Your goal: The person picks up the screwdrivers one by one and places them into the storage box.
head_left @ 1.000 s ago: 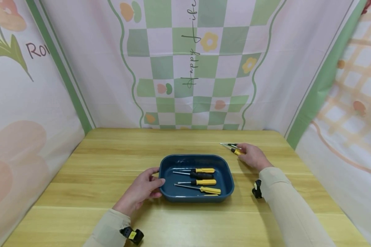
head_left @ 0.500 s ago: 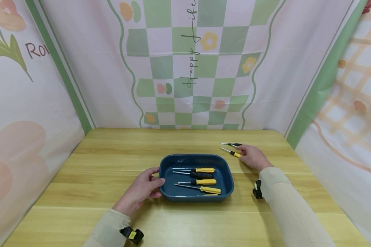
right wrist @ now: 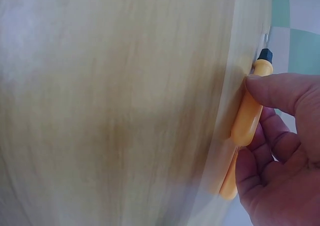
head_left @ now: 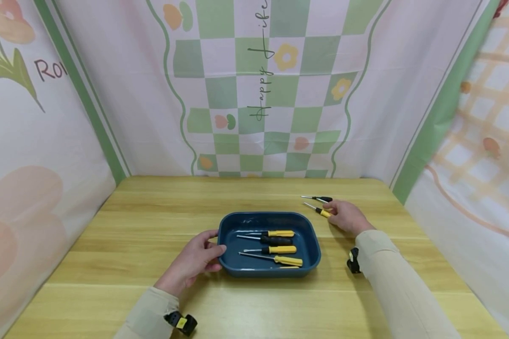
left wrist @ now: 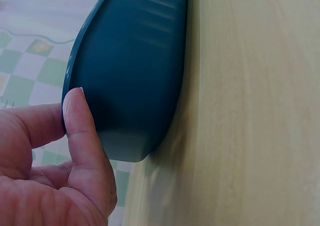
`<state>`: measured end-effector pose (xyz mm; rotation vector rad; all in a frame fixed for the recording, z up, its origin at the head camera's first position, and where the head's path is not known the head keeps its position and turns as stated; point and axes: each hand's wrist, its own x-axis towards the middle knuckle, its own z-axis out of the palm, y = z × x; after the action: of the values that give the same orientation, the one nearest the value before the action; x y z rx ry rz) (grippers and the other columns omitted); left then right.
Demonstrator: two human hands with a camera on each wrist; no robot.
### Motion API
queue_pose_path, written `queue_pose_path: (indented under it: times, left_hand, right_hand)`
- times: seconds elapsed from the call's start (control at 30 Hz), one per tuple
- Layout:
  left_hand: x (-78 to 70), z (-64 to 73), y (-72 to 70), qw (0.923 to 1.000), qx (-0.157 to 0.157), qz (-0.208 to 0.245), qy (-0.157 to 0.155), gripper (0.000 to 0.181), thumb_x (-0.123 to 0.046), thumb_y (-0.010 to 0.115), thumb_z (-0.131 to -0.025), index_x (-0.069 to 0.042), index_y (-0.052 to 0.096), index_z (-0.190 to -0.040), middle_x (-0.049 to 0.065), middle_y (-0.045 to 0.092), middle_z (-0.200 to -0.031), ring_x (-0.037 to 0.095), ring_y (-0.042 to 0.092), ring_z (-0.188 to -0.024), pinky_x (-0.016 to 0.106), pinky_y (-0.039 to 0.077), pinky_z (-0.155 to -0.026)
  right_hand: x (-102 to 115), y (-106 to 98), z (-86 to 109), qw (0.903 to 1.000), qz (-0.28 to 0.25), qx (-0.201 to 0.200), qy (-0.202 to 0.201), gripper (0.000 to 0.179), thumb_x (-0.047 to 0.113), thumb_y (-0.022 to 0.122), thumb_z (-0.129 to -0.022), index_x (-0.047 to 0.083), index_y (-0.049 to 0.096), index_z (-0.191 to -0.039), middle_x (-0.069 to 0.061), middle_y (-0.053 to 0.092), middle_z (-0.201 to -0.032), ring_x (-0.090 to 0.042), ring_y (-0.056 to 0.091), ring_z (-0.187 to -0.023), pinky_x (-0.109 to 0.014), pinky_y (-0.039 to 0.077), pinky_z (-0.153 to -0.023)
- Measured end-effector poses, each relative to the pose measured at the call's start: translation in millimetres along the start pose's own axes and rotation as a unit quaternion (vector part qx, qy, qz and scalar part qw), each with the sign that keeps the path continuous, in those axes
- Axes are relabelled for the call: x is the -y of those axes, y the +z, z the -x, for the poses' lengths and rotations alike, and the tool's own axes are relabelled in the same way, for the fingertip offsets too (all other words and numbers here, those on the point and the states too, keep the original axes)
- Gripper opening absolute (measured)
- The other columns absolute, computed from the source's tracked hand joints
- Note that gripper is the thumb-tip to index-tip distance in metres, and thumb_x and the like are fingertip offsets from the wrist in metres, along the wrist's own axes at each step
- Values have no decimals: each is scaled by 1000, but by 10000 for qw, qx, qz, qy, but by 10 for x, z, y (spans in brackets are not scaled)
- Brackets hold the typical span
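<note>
My left hand pinches the left rim of a dark blue tray, thumb inside and fingers outside, which shows closely in the left wrist view. Inside the tray lie several screwdrivers, among them a yellow-handled one and a black-handled one. At the back right, my right hand pinches a screwdriver with a yellow handle and black collar between thumb and fingers, its shaft pointing left. A second yellow handle shows below it in the right wrist view. Just behind my fingers lies a black-handled screwdriver.
Everything rests on a wood-grain table. A patterned curtain rises along its back edge, with more printed cloth at the left and right sides. Each sleeve carries a black wrist device.
The yellow-handled screwdriver at my right hand has shifted slightly toward me, widening the gap to the black-handled one behind. My left hand and the tray have stayed in place.
</note>
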<state>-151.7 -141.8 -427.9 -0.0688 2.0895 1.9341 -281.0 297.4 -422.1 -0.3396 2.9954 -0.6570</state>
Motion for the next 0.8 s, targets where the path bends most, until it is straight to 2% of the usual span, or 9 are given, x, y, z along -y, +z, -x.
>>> queue_pose_path:
  times: [0.43, 0.8]
  left_hand:
    - [-4, 5, 8, 10000, -8, 3, 17, 56, -14, 67, -102, -6, 46, -154, 16, 58, -112, 21, 65, -79, 28, 63, -68]
    - [-5, 7, 10, 10000, -1, 11, 30, 56, -14, 67, -102, -5, 46, -154, 17, 58, -112, 21, 65, -80, 28, 63, -68]
  right_hand:
    - [2, 15, 11, 9999, -27, 108, 9, 42, 5, 64, -94, -4, 64, -135, -24, 69, -115, -36, 64, -104, -57, 53, -95]
    - [42, -3, 49, 9998, -66, 168, -10, 39, 7, 64, -95, -3, 65, -133, -24, 69, -115, -35, 64, -103, -57, 53, -94]
